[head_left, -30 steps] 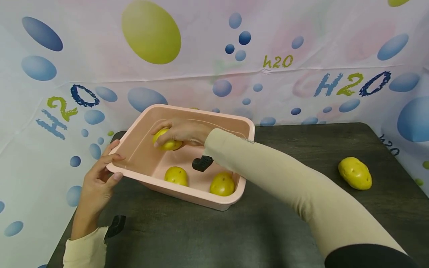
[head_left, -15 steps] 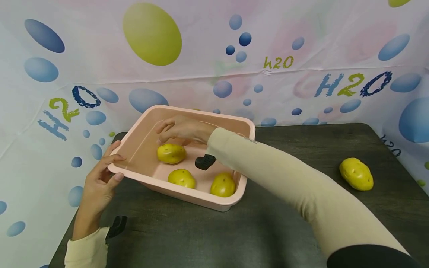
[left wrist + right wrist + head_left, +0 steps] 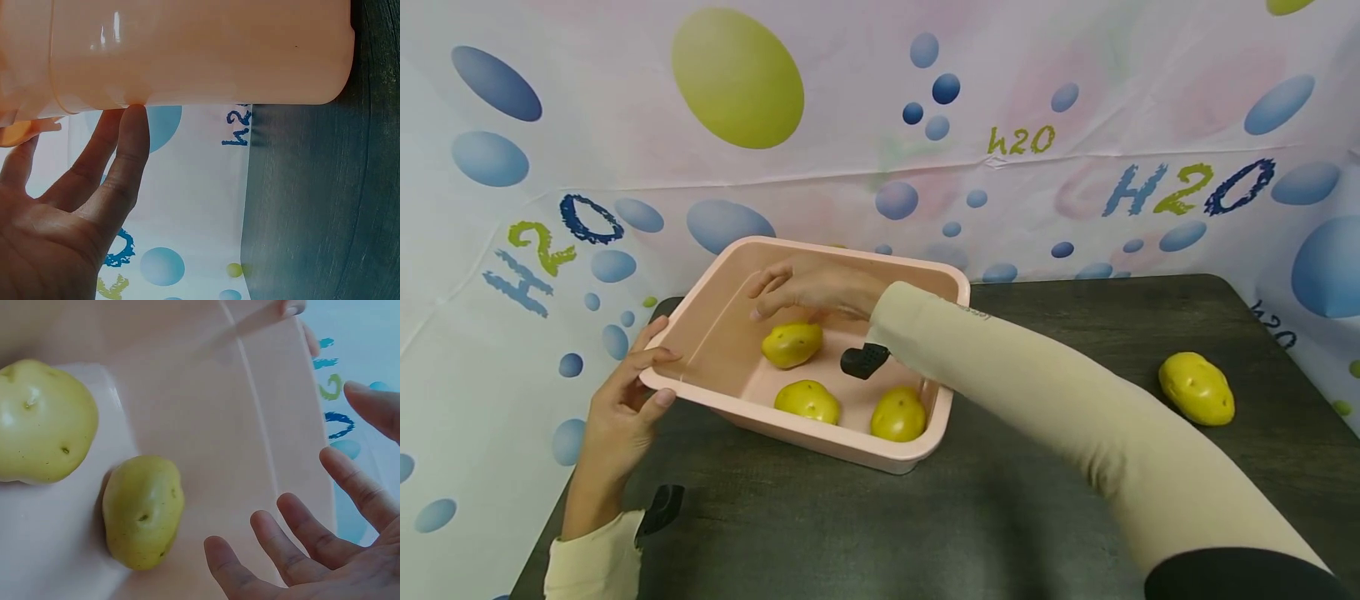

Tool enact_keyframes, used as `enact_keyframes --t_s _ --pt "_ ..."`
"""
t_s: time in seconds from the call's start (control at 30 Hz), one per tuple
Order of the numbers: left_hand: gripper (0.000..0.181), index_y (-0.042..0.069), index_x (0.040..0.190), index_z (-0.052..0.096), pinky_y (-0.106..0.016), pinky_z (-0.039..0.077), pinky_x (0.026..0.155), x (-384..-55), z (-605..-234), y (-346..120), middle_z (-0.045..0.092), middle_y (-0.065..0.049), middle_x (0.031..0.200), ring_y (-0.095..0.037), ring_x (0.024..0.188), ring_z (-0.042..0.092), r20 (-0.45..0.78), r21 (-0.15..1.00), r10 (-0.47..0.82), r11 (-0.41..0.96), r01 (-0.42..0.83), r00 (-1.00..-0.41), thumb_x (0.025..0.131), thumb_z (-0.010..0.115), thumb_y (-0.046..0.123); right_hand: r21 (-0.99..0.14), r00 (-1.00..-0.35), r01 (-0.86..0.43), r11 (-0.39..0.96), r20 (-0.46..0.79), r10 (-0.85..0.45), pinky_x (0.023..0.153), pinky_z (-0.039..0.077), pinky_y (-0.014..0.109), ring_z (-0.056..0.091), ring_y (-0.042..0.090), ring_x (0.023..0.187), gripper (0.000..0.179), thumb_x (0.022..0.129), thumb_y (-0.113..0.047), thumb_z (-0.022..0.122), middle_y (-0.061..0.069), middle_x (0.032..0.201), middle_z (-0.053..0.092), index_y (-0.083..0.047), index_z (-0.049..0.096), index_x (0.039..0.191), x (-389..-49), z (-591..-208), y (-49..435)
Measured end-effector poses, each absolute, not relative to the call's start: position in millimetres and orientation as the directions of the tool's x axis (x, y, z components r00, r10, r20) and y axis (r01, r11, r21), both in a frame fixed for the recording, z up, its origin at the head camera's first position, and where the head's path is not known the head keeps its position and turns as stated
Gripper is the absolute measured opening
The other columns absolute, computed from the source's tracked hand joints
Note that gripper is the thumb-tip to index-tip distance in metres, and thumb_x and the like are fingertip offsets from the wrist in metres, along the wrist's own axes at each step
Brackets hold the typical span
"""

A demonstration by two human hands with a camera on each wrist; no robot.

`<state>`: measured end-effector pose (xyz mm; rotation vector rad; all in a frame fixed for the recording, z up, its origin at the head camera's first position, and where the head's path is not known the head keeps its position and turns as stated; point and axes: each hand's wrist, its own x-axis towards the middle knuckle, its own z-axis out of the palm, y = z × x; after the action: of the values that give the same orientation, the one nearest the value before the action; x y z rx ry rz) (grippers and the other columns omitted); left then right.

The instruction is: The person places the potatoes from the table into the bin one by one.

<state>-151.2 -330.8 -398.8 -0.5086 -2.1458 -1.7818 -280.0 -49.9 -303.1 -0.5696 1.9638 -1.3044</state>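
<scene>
My left hand (image 3: pixel 621 417) grips the left corner of a pink plastic basin (image 3: pixel 722 333), thumb on the front rim and fingers on the left side. In the left wrist view its fingertips touch the basin's wall (image 3: pixel 200 50). The basin is tilted toward me. Inside lie three yellow potatoes: one in the middle (image 3: pixel 792 344), another by the front wall (image 3: pixel 807 401), the third in the front right corner (image 3: pixel 898 415). Over the middle potato my right hand (image 3: pixel 823 287) hovers inside the basin. Its fingers (image 3: pixel 300 525) are spread and hold nothing in the right wrist view.
A fourth yellow potato (image 3: pixel 1197 388) lies on the dark wooden table (image 3: pixel 1037 517) to the right. Behind the table hangs a white cloth (image 3: pixel 850 100) printed with bubbles and lettering. Black wrist cameras (image 3: pixel 865 360) sit on both cuffs.
My right hand has let go of a potato, which dropped to the basin's floor and rolled slightly right. The front potato has shifted right too. My left hand keeps its hold.
</scene>
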Motion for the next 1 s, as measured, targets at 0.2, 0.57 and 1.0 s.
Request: enact_keyframes --t_s 0.2,0.57,1.0 --pt "0.031 -0.011 0.127 0.06 -0.013 0.051 0.101 -151.9 -399.0 -330.9 0.038 -0.007 0.169 -0.016 0.145 0.043 0.45 0.874 0.076 0.17 0.456 -0.89 0.097 0.066 -0.008 -0.929 -0.667 -0.007 0.371 -0.272 -0.694 0.12 0.044 0.045 0.056 0.017 0.136 0.046 0.096 -0.031 0.076 -0.005 0.146 0.06 -0.021 0.064 0.139 -277.1 -295.2 -37.6" --pt "0.031 -0.011 0.128 0.06 -0.012 0.051 0.1 -150.9 -399.2 -330.8 0.037 -0.008 0.169 -0.015 0.145 0.043 0.459 0.866 0.084 0.179 0.467 -0.884 0.097 0.066 -0.007 -0.944 -0.675 -0.016 0.33 -0.233 -0.7 0.115 0.048 0.053 0.049 0.019 0.142 0.042 0.095 -0.03 0.076 0.0 0.15 0.057 -0.022 0.067 0.135 -267.5 -284.2 -16.0" --pt "0.031 -0.011 0.128 0.06 -0.012 0.051 0.1 -150.2 -398.7 -330.1 0.037 -0.007 0.169 -0.014 0.145 0.043 0.45 0.874 0.076 0.169 0.456 -0.89 0.098 0.065 -0.007 -0.978 -0.673 -0.035 0.207 -0.13 -0.728 0.111 0.053 0.045 0.057 0.017 0.133 0.044 0.096 -0.022 0.074 -0.001 0.144 0.061 -0.017 0.065 0.139 -243.3 -274.8 22.2"
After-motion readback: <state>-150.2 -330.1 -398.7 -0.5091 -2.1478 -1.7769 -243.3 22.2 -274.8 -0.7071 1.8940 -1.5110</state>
